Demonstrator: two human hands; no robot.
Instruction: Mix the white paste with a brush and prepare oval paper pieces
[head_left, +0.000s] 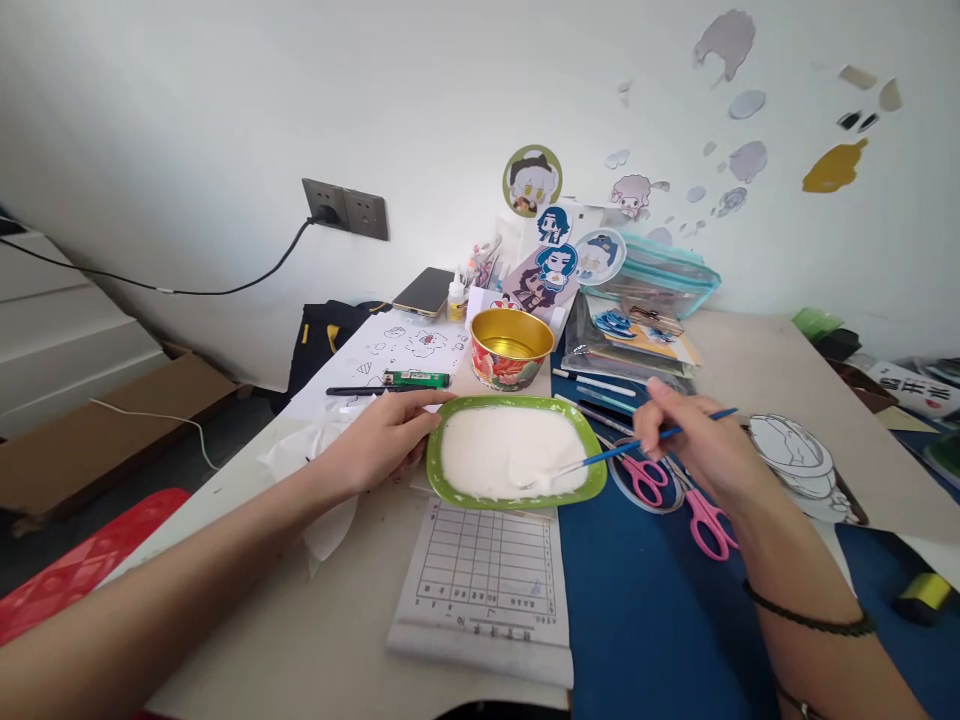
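Observation:
A shallow green tray [598, 492] with rounded corners holds a white, paste-like layer [487, 450]. At its left rim is my left hand [390, 430], fingers closed on the edge with the thumb lying near the top. My right hand [694, 440] pinches a thin blue paintbrush [626, 449]. The brush slants down to the left, its bristles touching the white layer near the tray's right half. Under the tray's front edge lies a printed form pad [487, 560].
Behind the tray stands a flowered tin with a gold inside [514, 340]. Pink-handled scissors [709, 525] and a tape roll [649, 480] lie under and beside my right hand. Pens, a green marker [416, 379], crumpled tissue [300, 455] and a dark phone [424, 291] surround it.

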